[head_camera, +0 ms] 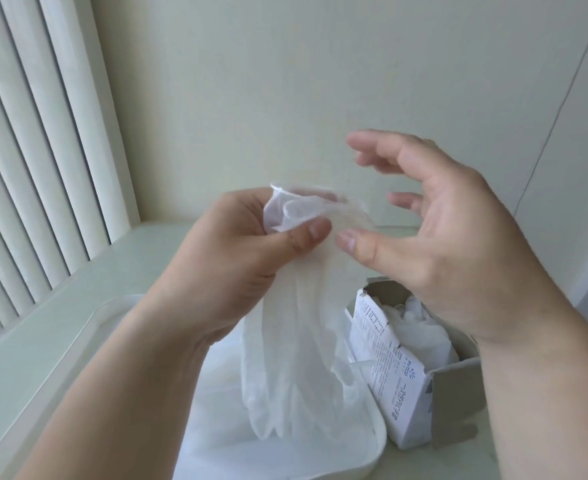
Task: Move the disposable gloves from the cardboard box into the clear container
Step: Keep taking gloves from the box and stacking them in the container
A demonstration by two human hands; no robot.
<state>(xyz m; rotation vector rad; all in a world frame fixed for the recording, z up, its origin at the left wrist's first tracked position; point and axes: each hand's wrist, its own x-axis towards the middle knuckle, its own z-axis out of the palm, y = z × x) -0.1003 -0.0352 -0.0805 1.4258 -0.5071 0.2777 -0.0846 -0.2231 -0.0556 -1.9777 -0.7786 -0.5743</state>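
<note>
Left hand (237, 258) pinches the cuff of a thin translucent disposable glove (285, 337) hanging above the clear plastic container (377, 441); right hand (441, 258) hovers spread, grip empty. Likely mid-transfer: next, lower and release it inside.

My left grip (237, 244) holds glove (285, 341) hanging over container (375, 441), 6 o'clock. At container's 3 o'clock, cardboard box (407, 393) on surface (78, 289); more gloves (420, 327) inside. My right grip (434, 244) above box.
</note>
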